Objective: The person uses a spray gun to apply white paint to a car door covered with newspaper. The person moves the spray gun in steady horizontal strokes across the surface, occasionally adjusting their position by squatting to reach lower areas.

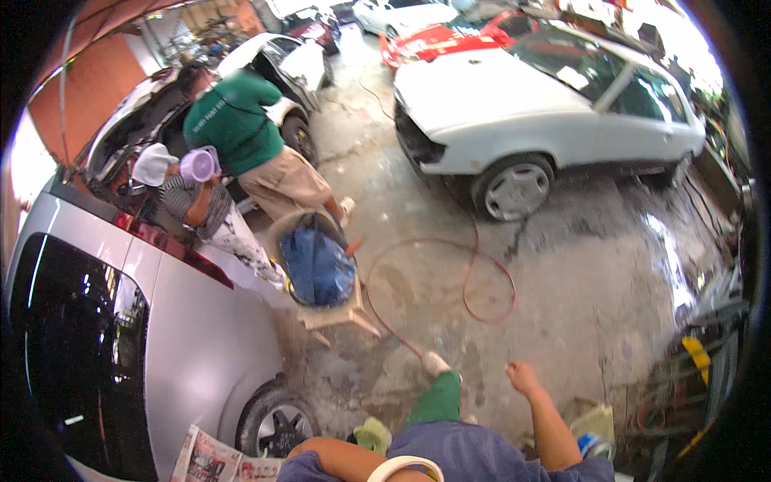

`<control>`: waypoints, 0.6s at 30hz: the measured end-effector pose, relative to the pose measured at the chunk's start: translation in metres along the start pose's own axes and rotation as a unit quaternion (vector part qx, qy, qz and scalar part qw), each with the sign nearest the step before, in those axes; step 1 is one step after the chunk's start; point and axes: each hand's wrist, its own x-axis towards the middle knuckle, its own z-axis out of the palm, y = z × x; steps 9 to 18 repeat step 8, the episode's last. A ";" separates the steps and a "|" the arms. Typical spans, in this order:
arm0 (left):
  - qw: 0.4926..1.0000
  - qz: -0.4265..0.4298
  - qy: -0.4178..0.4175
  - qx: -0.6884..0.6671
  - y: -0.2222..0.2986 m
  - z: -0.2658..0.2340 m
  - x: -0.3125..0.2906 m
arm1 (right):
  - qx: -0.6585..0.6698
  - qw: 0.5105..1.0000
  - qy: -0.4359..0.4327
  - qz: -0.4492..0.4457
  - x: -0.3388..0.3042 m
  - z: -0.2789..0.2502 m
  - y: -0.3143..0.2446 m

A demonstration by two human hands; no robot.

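Observation:
My right hand [524, 376] hangs out ahead of my body over the concrete floor [418, 281], fingers loosely curled and nothing visible in them. My left forearm [345, 456] bends across my dark blue shirt [474, 451] at the lower edge. A pale ring [407, 463], like a tape roll, shows at its end; the left hand itself is outside the picture. One shoe [435, 363] and a green trouser leg [434, 399] reach forward between my arms. Close by my left arm is a yellow-green bundle [373, 435], perhaps cloth.
A silver vehicle [201, 321] stands at left, with newspaper [210, 458] by its wheel. A blue-lined bin [321, 265] rests on a stool [347, 315]. A red hose [450, 241] loops across the floor. Two people [233, 120] lean at an engine bay; a white car [514, 112] is at right.

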 end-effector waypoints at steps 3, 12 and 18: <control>0.998 -0.051 0.015 0.036 0.029 -0.053 -0.008 | -0.030 0.997 -0.074 -0.020 0.060 0.014 0.003; 0.990 -0.123 0.036 0.049 0.072 -0.148 -0.036 | -0.131 0.944 -0.262 0.151 0.081 0.004 0.073; 0.990 -0.123 0.036 0.049 0.072 -0.148 -0.036 | -0.131 0.944 -0.262 0.151 0.081 0.004 0.073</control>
